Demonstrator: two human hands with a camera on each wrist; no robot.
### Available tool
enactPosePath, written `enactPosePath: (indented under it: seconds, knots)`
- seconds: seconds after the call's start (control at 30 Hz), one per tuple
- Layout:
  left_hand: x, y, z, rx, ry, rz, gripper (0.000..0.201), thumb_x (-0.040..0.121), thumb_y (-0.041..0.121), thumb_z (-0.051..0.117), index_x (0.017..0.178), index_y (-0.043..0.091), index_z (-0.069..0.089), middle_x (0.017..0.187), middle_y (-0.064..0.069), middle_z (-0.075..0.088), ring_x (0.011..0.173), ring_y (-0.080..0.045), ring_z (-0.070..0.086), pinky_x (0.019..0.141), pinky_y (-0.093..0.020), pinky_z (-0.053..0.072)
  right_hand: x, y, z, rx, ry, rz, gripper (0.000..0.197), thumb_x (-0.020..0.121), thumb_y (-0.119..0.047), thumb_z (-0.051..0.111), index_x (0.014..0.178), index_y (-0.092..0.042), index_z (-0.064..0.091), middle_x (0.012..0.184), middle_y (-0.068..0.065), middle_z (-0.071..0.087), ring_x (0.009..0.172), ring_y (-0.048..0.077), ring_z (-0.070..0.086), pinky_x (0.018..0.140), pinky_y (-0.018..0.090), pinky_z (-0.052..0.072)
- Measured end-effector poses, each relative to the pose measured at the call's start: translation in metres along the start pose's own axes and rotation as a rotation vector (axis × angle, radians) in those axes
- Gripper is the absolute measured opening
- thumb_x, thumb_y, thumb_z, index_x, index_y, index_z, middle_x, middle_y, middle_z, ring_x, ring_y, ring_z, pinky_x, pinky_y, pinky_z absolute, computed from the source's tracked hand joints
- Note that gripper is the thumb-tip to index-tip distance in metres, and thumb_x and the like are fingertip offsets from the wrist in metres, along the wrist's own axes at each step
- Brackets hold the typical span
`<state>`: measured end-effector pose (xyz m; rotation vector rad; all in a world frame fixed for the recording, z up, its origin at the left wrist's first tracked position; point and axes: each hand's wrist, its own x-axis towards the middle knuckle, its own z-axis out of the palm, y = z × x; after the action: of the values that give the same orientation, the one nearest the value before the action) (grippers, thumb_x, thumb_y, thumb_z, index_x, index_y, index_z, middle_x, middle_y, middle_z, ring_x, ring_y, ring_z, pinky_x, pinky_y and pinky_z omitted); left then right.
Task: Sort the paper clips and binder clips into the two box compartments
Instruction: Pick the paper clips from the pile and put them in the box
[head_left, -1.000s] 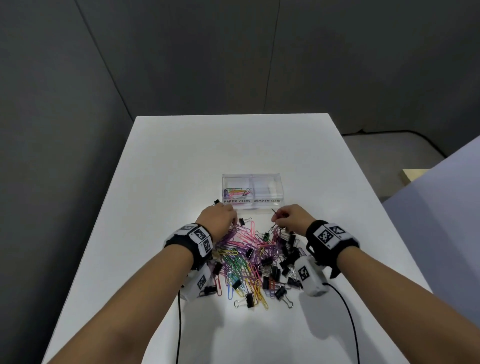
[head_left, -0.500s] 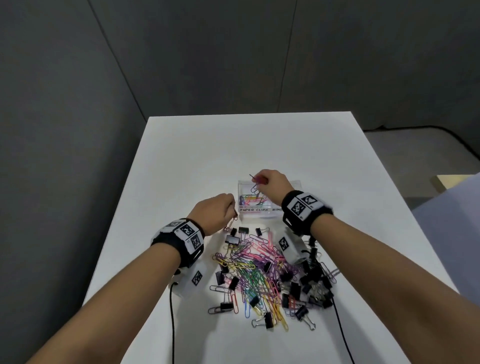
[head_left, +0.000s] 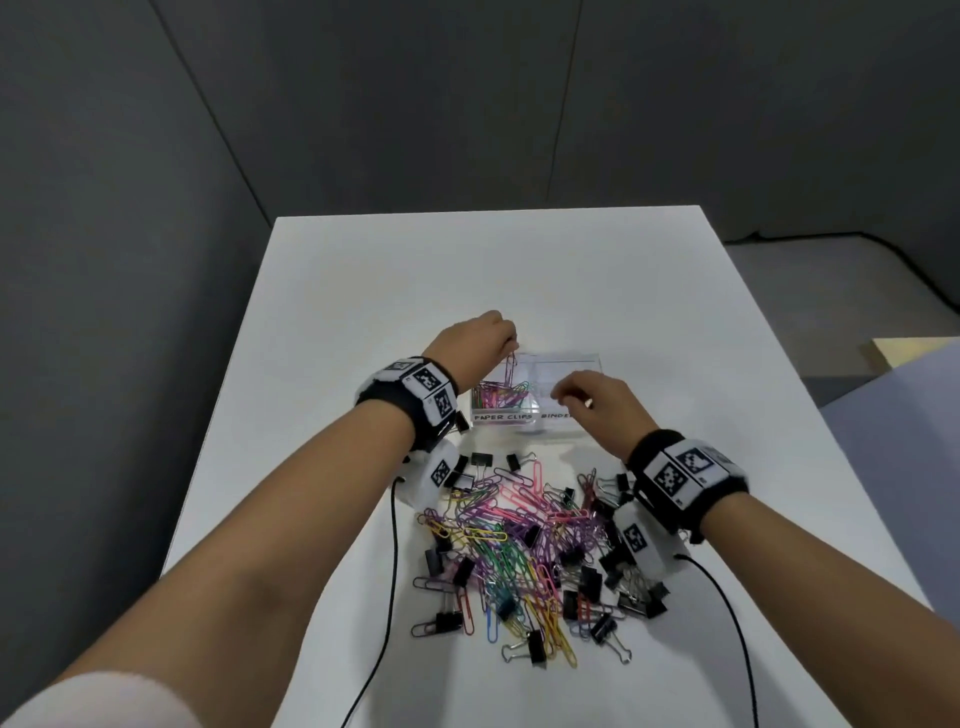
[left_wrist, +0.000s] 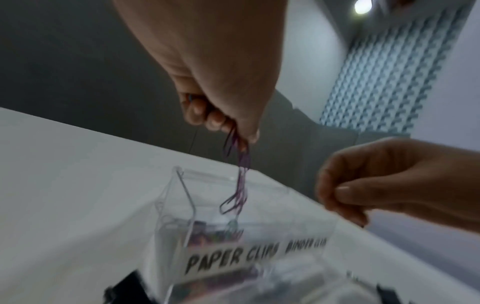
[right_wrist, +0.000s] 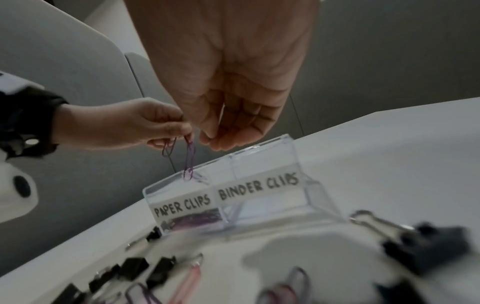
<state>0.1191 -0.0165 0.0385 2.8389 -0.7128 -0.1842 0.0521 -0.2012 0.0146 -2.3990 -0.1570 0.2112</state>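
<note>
A clear two-compartment box (head_left: 566, 356) (left_wrist: 207, 177) (right_wrist: 262, 148) stands mid-table, labelled PAPER CLIPS on the left and BINDER CLIPS on the right. Coloured paper clips (head_left: 501, 397) lie in the left compartment; the right one looks empty. My left hand (head_left: 485, 338) (left_wrist: 233, 127) (right_wrist: 166, 131) pinches linked purple paper clips (head_left: 511, 370) (left_wrist: 240, 174) (right_wrist: 189, 156) that dangle over the left compartment. My right hand (head_left: 571, 397) (left_wrist: 337, 197) (right_wrist: 215, 139) hovers above the box's front right, fingers loosely curled and holding nothing.
A mixed pile of coloured paper clips (head_left: 524, 540) and black binder clips (head_left: 587, 577) lies on the white table (head_left: 363, 322) between my forearms, in front of the box. Black cables (head_left: 392, 545) trail from both wrists toward the near edge. Grey walls stand behind and to the left.
My left hand rose from the pile's edge to above the paper clip compartment with purple clips. My right hand let go of its clip and drew back to the right.
</note>
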Motion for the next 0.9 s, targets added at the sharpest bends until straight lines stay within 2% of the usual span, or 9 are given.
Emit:
enactPosePath:
  seconds: [0.1,0.2,0.3,0.4,0.53,0.63,0.73,0.83,0.9]
  knots:
    - [0.005,-0.001,0.018,0.083,-0.147,0.027,0.031,0.101,0.022,0.037,0.109,0.002,0.061,0.112,-0.014,0.057,0.097,-0.032,0.061,0.074,-0.033,0.044,-0.015,0.017,-0.004,-0.032,-0.051,0.079,0.019,0.091,-0.003,0.048,0.098,-0.005,0.066,0.104,0.009,0.066,0.085,0.015,0.054,0.082,0.024,0.044]
    - [0.001,0.000,0.030,0.123,-0.205,0.043,0.034,0.100,0.027,0.039,0.112,0.007,0.064,0.115,-0.011,0.059,0.101,-0.029,0.061,0.079,-0.034,0.048,-0.027,0.032,-0.005,-0.076,-0.099,0.141,0.019,0.091,-0.005,0.051,0.099,-0.006,0.067,0.107,0.009,0.067,0.087,0.016,0.055,0.085,0.027,0.047]
    - [-0.006,0.004,0.030,0.258,-0.117,0.130,0.035,0.099,0.030,0.038,0.115,0.013,0.065,0.119,-0.008,0.060,0.105,-0.027,0.059,0.080,-0.035,0.046,-0.036,0.042,-0.008,-0.165,-0.158,0.192,0.020,0.091,-0.008,0.052,0.105,-0.007,0.065,0.111,0.010,0.066,0.092,0.019,0.058,0.088,0.030,0.048]
    - [-0.019,0.016,0.031,0.257,-0.014,0.296,0.031,0.098,0.024,0.041,0.109,0.009,0.066,0.110,-0.009,0.064,0.099,-0.028,0.059,0.078,-0.036,0.045,-0.043,0.045,-0.010,-0.284,-0.212,0.216,0.023,0.091,-0.015,0.054,0.113,-0.009,0.061,0.116,0.009,0.063,0.103,0.023,0.060,0.089,0.032,0.047]
    - [-0.041,0.038,0.051,0.143,-0.274,0.317,0.034,0.092,0.021,0.048,0.126,0.018,0.055,0.123,-0.003,0.058,0.113,-0.021,0.056,0.090,-0.033,0.050,-0.050,0.042,-0.001,-0.428,-0.286,0.062,0.031,0.092,-0.015,0.053,0.123,-0.015,0.057,0.126,0.006,0.057,0.111,0.022,0.054,0.095,0.032,0.044]
    - [-0.054,0.045,0.063,0.205,-0.340,0.351,0.045,0.088,0.024,0.052,0.132,0.023,0.050,0.132,-0.002,0.051,0.121,-0.020,0.048,0.101,-0.035,0.042,-0.056,0.038,0.009,-0.620,-0.344,-0.182,0.036,0.091,-0.011,0.052,0.126,-0.020,0.057,0.130,0.005,0.056,0.117,0.025,0.049,0.100,0.036,0.040]
    - [-0.061,0.044,0.067,0.289,-0.356,0.400,0.044,0.089,0.030,0.055,0.133,0.026,0.049,0.133,-0.001,0.047,0.122,-0.021,0.044,0.103,-0.035,0.036,-0.061,0.034,0.016,-0.749,-0.361,-0.294,0.029,0.087,-0.010,0.059,0.115,-0.017,0.065,0.117,0.008,0.065,0.109,0.031,0.055,0.091,0.042,0.044]
    - [-0.067,0.045,0.072,0.303,-0.335,0.406,0.039,0.091,0.035,0.056,0.128,0.024,0.052,0.132,-0.001,0.048,0.122,-0.021,0.043,0.103,-0.035,0.034,-0.060,0.039,0.020,-0.835,-0.341,-0.325,0.019,0.064,-0.009,0.080,0.081,-0.016,0.073,0.078,0.004,0.072,0.075,0.028,0.065,0.063,0.036,0.052]
    - [-0.070,0.048,0.076,0.306,-0.312,0.404,0.031,0.093,0.034,0.053,0.122,0.020,0.056,0.127,-0.002,0.051,0.118,-0.022,0.046,0.099,-0.034,0.036,-0.058,0.044,0.023,-0.817,-0.318,-0.341,0.019,0.056,-0.012,0.085,0.068,-0.014,0.070,0.064,0.003,0.069,0.064,0.028,0.064,0.054,0.032,0.051]
